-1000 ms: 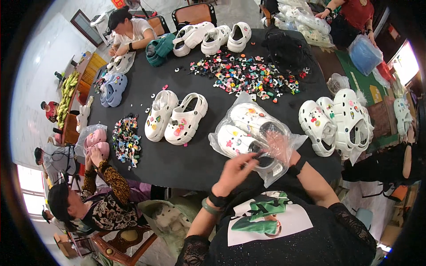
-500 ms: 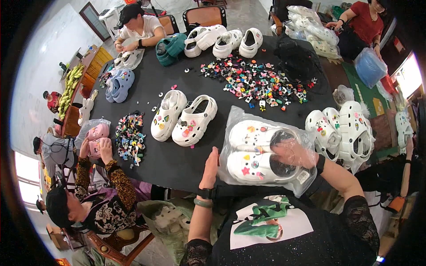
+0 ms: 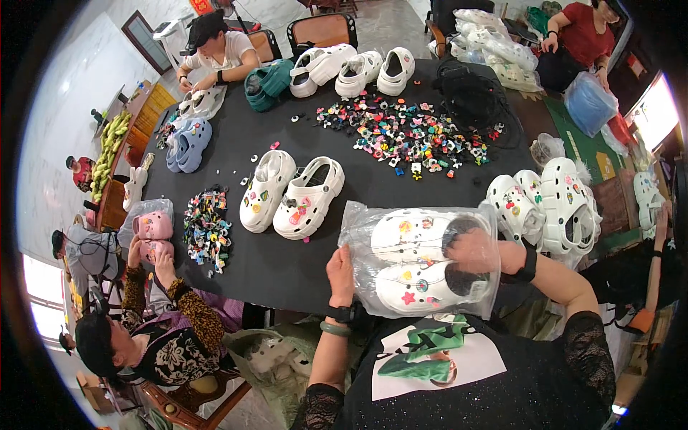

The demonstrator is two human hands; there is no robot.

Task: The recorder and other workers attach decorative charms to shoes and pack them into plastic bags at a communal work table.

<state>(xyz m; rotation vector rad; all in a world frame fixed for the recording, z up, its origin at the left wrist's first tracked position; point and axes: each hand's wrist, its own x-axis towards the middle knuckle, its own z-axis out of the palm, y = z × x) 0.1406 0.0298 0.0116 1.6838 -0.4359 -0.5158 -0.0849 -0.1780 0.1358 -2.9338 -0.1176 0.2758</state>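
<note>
We hold a clear plastic bag over the near edge of the black table, close to our chest, with a pair of white clogs lying side by side inside, toes to the left and decorated with small colourful charms. Our left hand is bent against the bag's left edge; we cannot tell whether its fingers pinch the film. Our right hand is inside the bag at the upper clog's foot opening, and the plastic hides how firmly it grips. Left of the bag, two decorated white clogs stand on the table, beside a heap of loose charms. To our left, a co-worker's hands touch pink clogs. More white clogs stand to the right.
</note>
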